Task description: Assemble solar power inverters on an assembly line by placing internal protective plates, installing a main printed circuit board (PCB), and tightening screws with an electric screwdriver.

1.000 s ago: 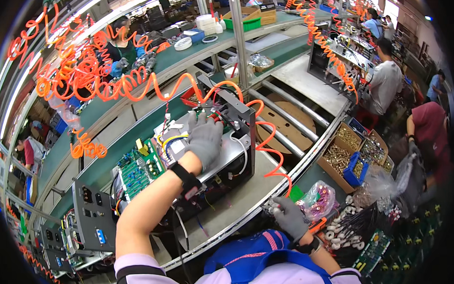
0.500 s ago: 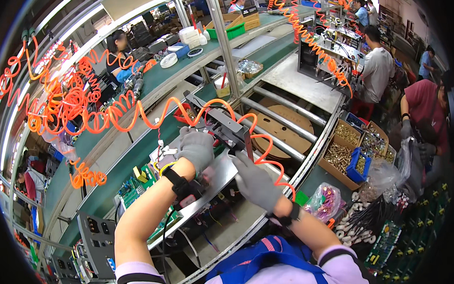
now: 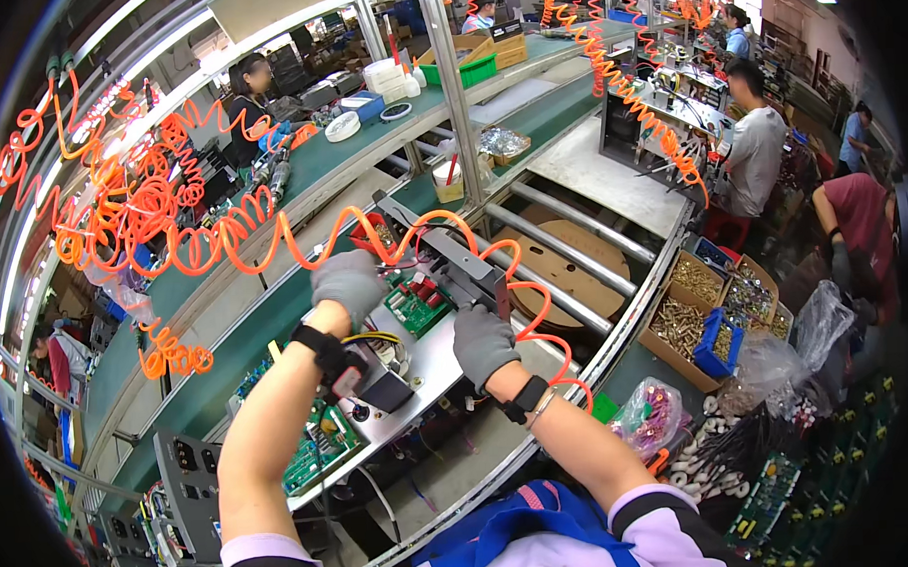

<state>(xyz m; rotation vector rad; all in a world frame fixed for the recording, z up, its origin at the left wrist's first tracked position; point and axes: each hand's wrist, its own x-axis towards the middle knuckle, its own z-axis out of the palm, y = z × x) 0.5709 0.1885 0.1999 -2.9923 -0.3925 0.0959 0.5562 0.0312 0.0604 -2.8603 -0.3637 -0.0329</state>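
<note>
L arm (image 3: 267, 422) is clearly bending, & R arm (image 3: 592, 443) is slanting inward. Gloved L hand (image 3: 348, 284) is sitting farther fwd than gloved R hand (image 3: 483, 344), w/ backs facing up.

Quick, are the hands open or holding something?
Left hand: can't tell open or closed from this angle.
Right hand: by the dark metal panel; can't tell whether it's gripping.

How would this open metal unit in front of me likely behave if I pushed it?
The metal unit looks stiff, given its flat sheet panels. Its exposed green board is probably fragile, with bare components upright. The white cable hanging below would likely flop.
</note>
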